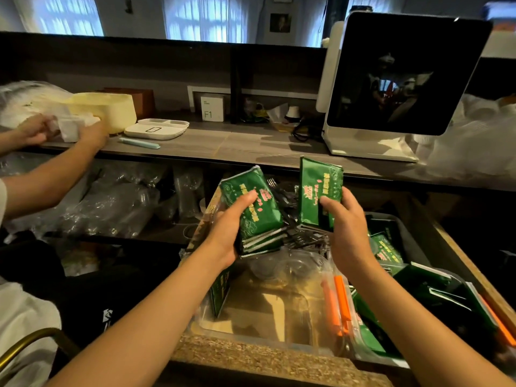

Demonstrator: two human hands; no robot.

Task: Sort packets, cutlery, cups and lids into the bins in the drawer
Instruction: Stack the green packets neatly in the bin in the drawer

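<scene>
Green foil packets everywhere here. The left hand [223,236] has its grip wrapped round a fat stack of green packets [252,212], thumb across the top one, the stack tilted and held over the open drawer [251,356]. The right hand [344,233] is clamped on a second bundle of green packets [319,191], this one standing nearly upright, just at 3 o'clock of the first stack and not touching it as far as I can tell. Between and behind the two bundles there's a pile of dark cutlery [290,202], forks poking up. Below the hands sits a clear plastic bin [251,333], mostly bare at the bottom, with a crinkly bag holding orange sticks [339,305] at its 3 o'clock edge. Further toward 3 o'clock a dark bin [413,241] holds more loose green packets [388,250]. Up at 12 o'clock the table [237,146] carries a white tray [156,129] and a dark-screened terminal [402,76]. At 10 o'clock another person's hands [64,132] are fiddling with white paper.
</scene>
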